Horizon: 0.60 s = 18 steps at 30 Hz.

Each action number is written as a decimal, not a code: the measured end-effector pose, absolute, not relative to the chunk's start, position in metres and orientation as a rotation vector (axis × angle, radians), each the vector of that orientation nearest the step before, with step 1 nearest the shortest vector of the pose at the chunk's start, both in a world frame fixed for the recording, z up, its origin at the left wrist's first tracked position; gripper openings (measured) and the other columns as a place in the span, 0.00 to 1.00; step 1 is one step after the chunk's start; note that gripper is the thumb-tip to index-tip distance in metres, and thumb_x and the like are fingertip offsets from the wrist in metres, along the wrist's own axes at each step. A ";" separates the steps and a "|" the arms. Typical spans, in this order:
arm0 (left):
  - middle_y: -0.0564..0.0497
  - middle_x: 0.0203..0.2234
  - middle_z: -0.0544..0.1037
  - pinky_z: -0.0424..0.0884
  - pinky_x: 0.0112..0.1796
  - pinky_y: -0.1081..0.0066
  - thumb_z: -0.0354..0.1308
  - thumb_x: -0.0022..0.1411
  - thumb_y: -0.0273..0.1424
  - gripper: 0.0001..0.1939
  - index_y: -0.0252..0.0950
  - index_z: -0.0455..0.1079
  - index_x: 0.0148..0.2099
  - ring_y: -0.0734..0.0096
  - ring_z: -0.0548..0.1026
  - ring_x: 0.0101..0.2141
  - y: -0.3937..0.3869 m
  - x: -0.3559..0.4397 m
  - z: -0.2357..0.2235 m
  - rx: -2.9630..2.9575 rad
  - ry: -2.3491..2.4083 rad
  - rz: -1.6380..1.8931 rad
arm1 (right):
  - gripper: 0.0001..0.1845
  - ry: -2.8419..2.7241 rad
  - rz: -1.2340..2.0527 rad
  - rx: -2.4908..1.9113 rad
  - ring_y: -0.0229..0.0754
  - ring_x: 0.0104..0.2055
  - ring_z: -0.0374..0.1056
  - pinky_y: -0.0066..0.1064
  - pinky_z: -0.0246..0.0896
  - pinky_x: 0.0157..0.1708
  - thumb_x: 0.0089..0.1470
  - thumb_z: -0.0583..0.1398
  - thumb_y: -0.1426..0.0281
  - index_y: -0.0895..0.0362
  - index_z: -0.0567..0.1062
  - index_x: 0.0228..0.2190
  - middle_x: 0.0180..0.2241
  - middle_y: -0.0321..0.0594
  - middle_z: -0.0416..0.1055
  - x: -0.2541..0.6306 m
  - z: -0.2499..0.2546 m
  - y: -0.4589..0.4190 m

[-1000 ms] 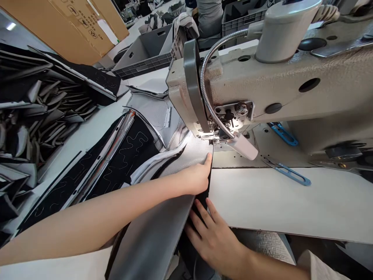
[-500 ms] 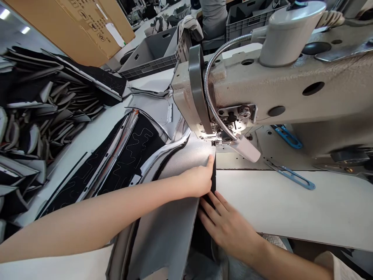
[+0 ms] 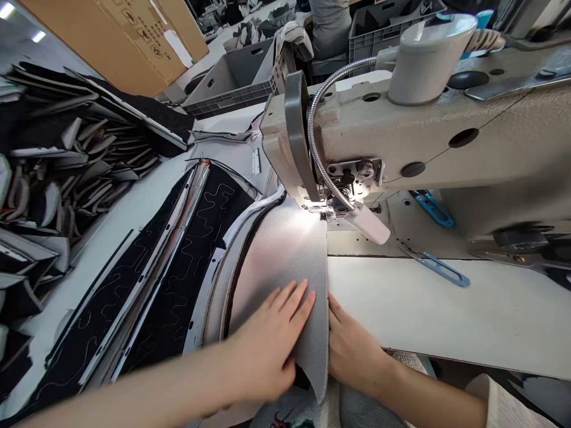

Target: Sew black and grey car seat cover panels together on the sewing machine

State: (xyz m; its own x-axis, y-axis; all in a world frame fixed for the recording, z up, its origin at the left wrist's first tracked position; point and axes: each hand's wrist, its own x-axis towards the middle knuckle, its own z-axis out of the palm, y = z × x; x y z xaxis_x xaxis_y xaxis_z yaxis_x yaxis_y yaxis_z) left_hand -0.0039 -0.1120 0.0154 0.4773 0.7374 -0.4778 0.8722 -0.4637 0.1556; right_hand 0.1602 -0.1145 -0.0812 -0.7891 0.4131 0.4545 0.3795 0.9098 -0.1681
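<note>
A grey mesh fabric panel (image 3: 285, 249) lies under the presser foot of the sewing machine (image 3: 330, 215), its straight right edge running toward me. My left hand (image 3: 272, 339) rests flat on the panel with its fingers stretched out, pointing toward the needle area. At the panel's right edge, my right hand (image 3: 352, 351) holds the fabric; most of its fingers are hidden behind or under the edge. Left of the panel lie layered dark pieces (image 3: 187, 255) with wavy stitching and pale strips. The machine's lamp lights the fabric near the foot.
Two blue thread snips lie right of the needle, one on the table (image 3: 441, 268) and one on the machine bed (image 3: 432, 208). Piled cut pieces (image 3: 89, 154) fill the left side. A cardboard box (image 3: 134, 41) and grey crate (image 3: 236, 83) stand behind, with a seated person (image 3: 330, 30) beyond.
My left hand has drawn back from near the needle and flattened on the panel. My right hand has shifted to the panel's edge, and the black strip there is now out of sight.
</note>
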 end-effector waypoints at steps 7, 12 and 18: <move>0.44 0.60 0.58 0.59 0.56 0.56 0.39 0.52 0.15 0.41 0.36 0.34 0.68 0.62 0.54 0.61 -0.179 -0.018 -0.052 2.541 1.763 0.226 | 0.20 -2.456 0.101 -0.589 0.57 0.52 0.62 0.54 0.48 0.58 0.52 0.58 0.72 0.63 0.71 0.48 0.44 0.51 0.72 0.155 -0.088 -0.123; 0.47 0.59 0.60 0.59 0.57 0.55 0.40 0.51 0.15 0.40 0.37 0.41 0.67 0.61 0.54 0.61 -0.151 -0.027 -0.049 2.584 1.586 0.228 | 0.20 -2.480 0.033 -0.566 0.61 0.49 0.64 0.56 0.52 0.55 0.53 0.59 0.69 0.65 0.72 0.47 0.43 0.54 0.72 0.153 -0.091 -0.128; 0.47 0.60 0.58 0.57 0.58 0.54 0.40 0.49 0.15 0.39 0.35 0.47 0.65 0.63 0.51 0.62 -0.127 -0.027 -0.044 2.567 1.530 0.214 | 0.18 -2.448 -0.023 -0.558 0.59 0.48 0.66 0.54 0.55 0.54 0.53 0.56 0.71 0.65 0.73 0.45 0.42 0.55 0.72 0.155 -0.091 -0.125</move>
State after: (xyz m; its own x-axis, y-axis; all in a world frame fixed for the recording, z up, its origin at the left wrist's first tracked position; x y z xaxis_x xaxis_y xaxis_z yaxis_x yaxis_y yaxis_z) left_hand -0.0266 -0.1267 -0.0442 0.4709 0.8809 0.0473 0.8602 -0.4704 0.1970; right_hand 0.1552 -0.1253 -0.0908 -0.7184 0.3865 0.5784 0.3972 0.9105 -0.1150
